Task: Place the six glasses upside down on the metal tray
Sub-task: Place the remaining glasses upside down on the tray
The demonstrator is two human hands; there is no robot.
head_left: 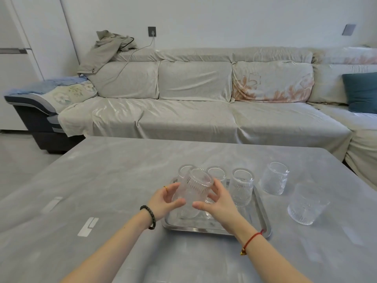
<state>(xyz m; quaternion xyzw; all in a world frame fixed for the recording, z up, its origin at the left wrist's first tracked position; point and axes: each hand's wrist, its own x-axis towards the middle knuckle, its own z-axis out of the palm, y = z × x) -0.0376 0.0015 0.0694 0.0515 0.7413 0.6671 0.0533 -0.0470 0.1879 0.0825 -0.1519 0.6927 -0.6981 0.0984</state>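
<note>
Now both hands, left [166, 198] and right [218, 201], grip one glass [194, 186] with fingers curled, upside down and tilted, above the tray [263, 211]. Three glasses stand inverted there; two more [275, 180] wait at three o'clock on the table [122, 170].

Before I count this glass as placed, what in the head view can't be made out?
- Whether the held glass touches the metal tray: the left hand and right hand cover its lower end.
- Tray's near-left floor: hidden behind both hands and the glass.
- Back-left glass: mostly hidden by the held one.
- Glass patterns: too blurred to read.
- Forearms: cut off by the bottom edge.
</note>
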